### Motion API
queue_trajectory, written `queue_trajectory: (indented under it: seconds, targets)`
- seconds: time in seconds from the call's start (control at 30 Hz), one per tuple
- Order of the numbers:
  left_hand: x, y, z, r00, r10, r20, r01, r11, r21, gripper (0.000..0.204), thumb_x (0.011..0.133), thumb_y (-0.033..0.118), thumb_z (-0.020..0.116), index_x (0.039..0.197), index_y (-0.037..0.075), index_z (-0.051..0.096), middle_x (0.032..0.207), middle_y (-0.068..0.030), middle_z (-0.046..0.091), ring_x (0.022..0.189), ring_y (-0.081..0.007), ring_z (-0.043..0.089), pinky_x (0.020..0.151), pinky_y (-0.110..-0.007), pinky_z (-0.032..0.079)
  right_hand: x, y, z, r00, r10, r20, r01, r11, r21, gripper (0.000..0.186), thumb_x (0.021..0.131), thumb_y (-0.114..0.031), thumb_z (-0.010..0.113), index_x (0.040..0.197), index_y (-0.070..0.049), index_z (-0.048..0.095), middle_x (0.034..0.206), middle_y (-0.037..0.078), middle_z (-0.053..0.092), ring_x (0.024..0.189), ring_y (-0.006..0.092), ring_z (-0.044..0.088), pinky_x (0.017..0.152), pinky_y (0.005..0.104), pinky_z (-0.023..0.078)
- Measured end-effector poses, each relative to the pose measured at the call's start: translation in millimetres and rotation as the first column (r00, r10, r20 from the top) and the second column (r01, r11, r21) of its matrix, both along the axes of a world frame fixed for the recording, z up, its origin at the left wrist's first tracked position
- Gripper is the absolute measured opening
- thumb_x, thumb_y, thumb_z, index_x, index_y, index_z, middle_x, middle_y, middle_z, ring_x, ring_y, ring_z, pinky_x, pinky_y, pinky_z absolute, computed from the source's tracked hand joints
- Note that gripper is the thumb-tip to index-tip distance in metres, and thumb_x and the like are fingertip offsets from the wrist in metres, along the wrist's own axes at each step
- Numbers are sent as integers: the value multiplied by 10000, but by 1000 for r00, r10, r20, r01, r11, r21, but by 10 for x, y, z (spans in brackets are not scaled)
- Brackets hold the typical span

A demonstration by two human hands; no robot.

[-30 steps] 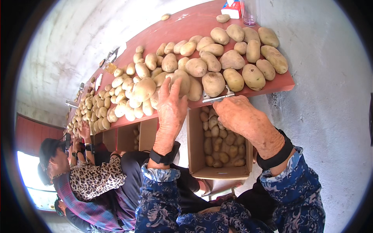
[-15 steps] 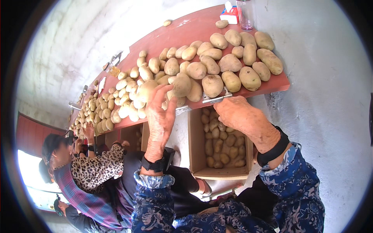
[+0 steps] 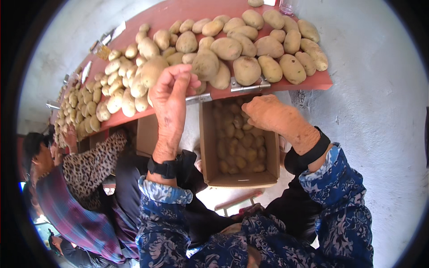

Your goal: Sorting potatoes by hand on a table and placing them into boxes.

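My left hand is raised at the front edge of the red table. Its fingers are loosely curled and apart, and I see nothing in them. Right beside its fingertips rests a large round potato, with another big potato just behind the hand. Over the cardboard box my right hand hangs with bent, closed fingers. Whatever it may hold is hidden beneath it. Several smaller potatoes lie inside that box.
Potatoes cover much of the table. Metal hinges sit along its front edge, and a wall stands at the right. To my left sits a person in a leopard-print sleeve, near another cardboard box.
My view has shifted, so the table and box sit differently in it. My left hand's spread fingers have curled in beside the round potato. My right hand is now over the box opening.
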State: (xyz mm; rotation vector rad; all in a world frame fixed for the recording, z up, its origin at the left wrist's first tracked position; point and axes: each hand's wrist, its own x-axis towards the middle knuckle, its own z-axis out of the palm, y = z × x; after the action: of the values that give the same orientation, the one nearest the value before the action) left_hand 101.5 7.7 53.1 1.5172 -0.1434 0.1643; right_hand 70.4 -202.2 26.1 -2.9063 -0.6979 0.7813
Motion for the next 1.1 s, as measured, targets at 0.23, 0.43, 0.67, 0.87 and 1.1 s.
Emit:
queue_trajectory:
  seconds: [0.23,0.43,0.67,0.87,1.1]
  targets:
    - [91,135,-101,998,60,-18,-60,998,3,130,914,98,569,973,47,674,746,-7,651,656,-54,597,576,-185,453,-49,-89,-453,979,79,-187,-99,990,-100,268,806,-211,627,998,-24,631,880,180,672,921,350,641,820,453,503]
    - [164,158,-32,998,49,27,-48,998,-52,151,906,89,567,996,26,671,771,-32,660,673,-77,610,591,-198,465,-11,-197,-874,959,73,-274,-98,992,-77,275,785,-228,637,964,-18,637,922,188,664,954,356,629,826,456,499]
    - [163,24,67,998,59,8,-56,970,-235,99,920,102,570,944,30,634,709,-1,615,585,-52,556,536,-176,445,70,158,-1458,924,-6,-383,-48,990,-130,290,805,-189,584,1031,-29,671,1081,137,664,1045,328,617,877,418,498]
    - [153,17,161,995,68,80,-49,976,-211,106,894,80,558,906,17,642,695,-5,618,579,-45,552,526,-171,424,-57,281,-1803,914,-28,-405,-28,991,-132,321,797,-192,591,1065,-33,664,1114,146,652,1050,339,614,844,432,514]
    - [137,92,197,994,55,92,-25,953,-302,97,873,59,547,859,14,631,689,-12,612,588,-54,552,533,-173,429,-246,109,-2595,934,-56,-352,-1,987,-160,320,772,-182,621,1056,-44,678,1137,169,640,1030,350,622,852,418,512]
